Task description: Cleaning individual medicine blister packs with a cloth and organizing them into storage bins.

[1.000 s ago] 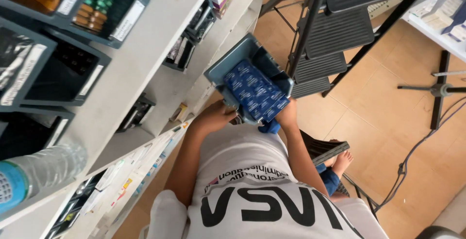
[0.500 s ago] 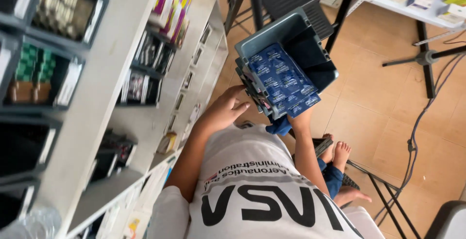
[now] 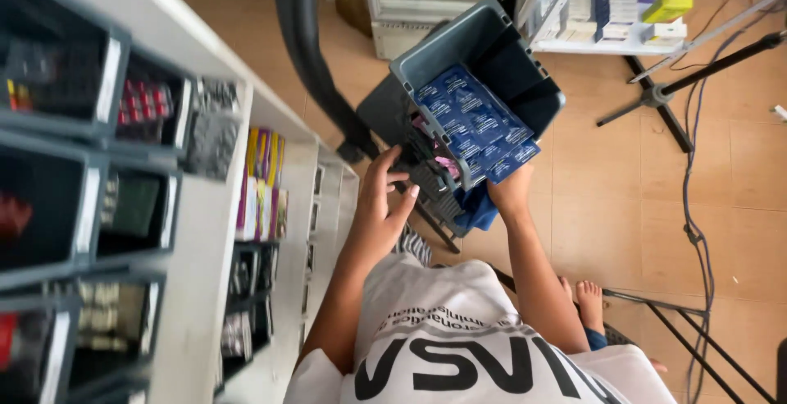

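I hold a grey-blue plastic bin (image 3: pixel 492 43) tilted in front of my chest. Several dark blue foil packets (image 3: pixel 475 125) lie stacked inside it. My right hand (image 3: pixel 512 191) grips the bin's near lower corner from beneath, together with a blue cloth (image 3: pixel 475 211). My left hand (image 3: pixel 381 199) is at the bin's dark front end, with its fingers spread and the fingertips touching that end without closing around it.
White shelving (image 3: pixel 209 232) with dark bins of small boxes and blister packs runs down the left. A black ladder rail (image 3: pixel 307 51) rises beside the bin. A tripod stand (image 3: pixel 656 96) and cables (image 3: pixel 697 232) lie on the tan tiled floor. My bare feet (image 3: pixel 586 297) are below.
My view has swung along the shelving. The bin stays in my right hand. My left hand, off the bin half a second ago, has come back against its front end.
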